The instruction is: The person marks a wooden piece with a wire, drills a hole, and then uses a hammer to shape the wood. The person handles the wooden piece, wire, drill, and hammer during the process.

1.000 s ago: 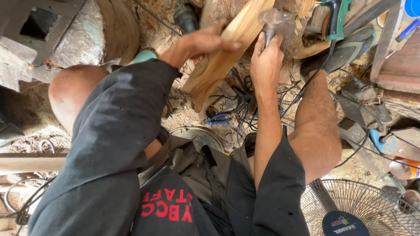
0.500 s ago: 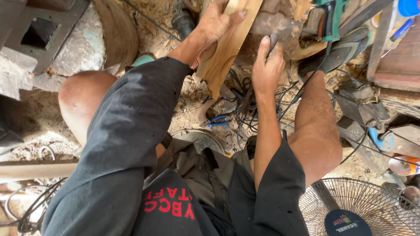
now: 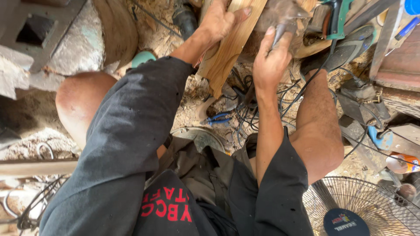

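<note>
While my left hand (image 3: 217, 19) wraps round the wood plank (image 3: 227, 46) near its top end, my right hand (image 3: 270, 61) is closed on a grey tool handle (image 3: 279, 32) just beside it. Both grips are tight, fingers curled all the way, nothing loose. The plank leans tilted btw my knees, its low end down by the tangle of black cords (image 3: 262, 109) on the dusty ground. I can't tell what kind of tool head is on the handle; it's too blurry up there.

To do this bit well, I think I need to keep the plank pinned hard w/ the left so it can't slide, & keep that thumb away from where the tool lands. Small, careful strokes seem best, since both hands are so near each other.

Stuff around me: a green power tool (image 3: 334, 17) sits up top to the right, its cord running down past my right leg. A fan (image 3: 363, 209) w/ a wire cage is low on the right, close to my knee. A blue & orange can (image 3: 402, 162) lies at the far right. Blue pliers (image 3: 221, 118) lie in the sawdust under the plank. The cords are the main bother: they could snag the plank's low end or my foot if I shift.
</note>
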